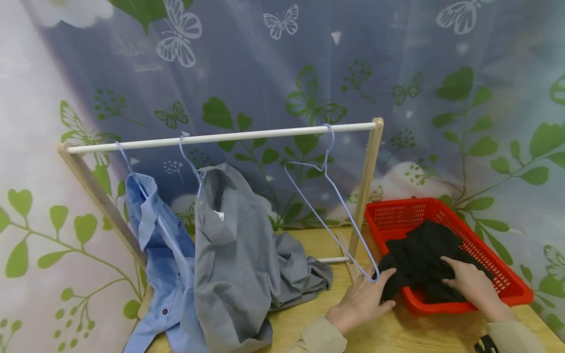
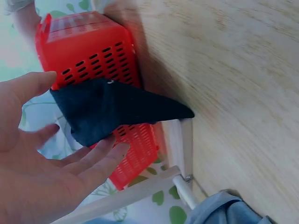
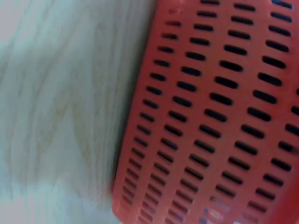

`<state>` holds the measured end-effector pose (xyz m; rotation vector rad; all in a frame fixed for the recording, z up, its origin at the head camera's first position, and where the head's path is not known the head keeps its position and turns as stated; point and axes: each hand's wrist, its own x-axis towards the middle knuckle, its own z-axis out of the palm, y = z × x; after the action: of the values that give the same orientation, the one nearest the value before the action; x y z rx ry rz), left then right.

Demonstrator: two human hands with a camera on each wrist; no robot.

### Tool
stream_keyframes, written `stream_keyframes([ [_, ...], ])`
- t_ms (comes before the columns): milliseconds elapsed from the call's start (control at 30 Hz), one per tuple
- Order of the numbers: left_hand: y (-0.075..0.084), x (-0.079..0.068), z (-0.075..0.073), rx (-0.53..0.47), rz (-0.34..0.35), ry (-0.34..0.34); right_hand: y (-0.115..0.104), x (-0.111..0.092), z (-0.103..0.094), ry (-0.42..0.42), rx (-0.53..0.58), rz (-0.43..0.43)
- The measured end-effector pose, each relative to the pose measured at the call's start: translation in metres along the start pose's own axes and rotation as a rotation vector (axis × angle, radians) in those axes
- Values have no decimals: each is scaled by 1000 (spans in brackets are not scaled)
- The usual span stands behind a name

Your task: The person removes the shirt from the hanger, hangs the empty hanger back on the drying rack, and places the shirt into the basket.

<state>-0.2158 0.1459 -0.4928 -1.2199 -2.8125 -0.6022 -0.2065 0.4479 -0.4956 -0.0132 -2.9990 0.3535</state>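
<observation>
A black garment [image 1: 425,250] lies bunched in a red plastic basket [image 1: 499,235], one end draping over its left rim. Beside that hanging end, my left hand [image 1: 362,301] has its thumb and fingers spread. In the left wrist view the dark cloth [image 2: 100,109] shows between thumb and fingers, not pinched. The lower corner of a bare blue hanger [image 1: 346,208] overlaps the left fingers in the head view; contact is unclear. My right hand [image 1: 474,284] reaches over the basket's near rim onto the garment, thumb and forefinger apart. The right wrist view shows only the basket's perforated side [image 3: 210,116].
A rack with a white rod [image 1: 265,133] and wooden posts stands on the wooden table [image 1: 304,328]. A blue shirt [image 1: 165,264] and a grey garment [image 1: 238,264] hang on its left half. A patterned curtain [image 1: 247,63] is behind.
</observation>
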Motion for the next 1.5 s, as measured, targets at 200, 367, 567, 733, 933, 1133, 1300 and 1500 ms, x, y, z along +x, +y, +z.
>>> stream_keyframes([
  [200, -3, 4, 9, -33, -126, 26, 4, 2, 6, -86, 24, 33],
  [367, -5, 9, 16, -4, -145, 84, 2, 1, 8, -75, 34, 41],
  [567, 1, 19, 5, -69, -46, 213, -4, 0, 6, -71, 28, 51],
  [733, 16, 34, -14, -209, 89, 270, -6, 1, 4, -72, 7, 85],
  [933, 31, 44, -13, -272, 186, 183, -4, -2, 5, -67, 11, 98],
  [1133, 35, 45, 5, 70, 206, -110, -8, -3, 6, 22, 6, 49],
  [1300, 36, 45, 11, 149, 124, -184, -11, -1, 6, 43, -10, 12],
  [1500, 42, 46, 11, 179, 106, -199, -8, -9, 10, 116, 113, -51],
])
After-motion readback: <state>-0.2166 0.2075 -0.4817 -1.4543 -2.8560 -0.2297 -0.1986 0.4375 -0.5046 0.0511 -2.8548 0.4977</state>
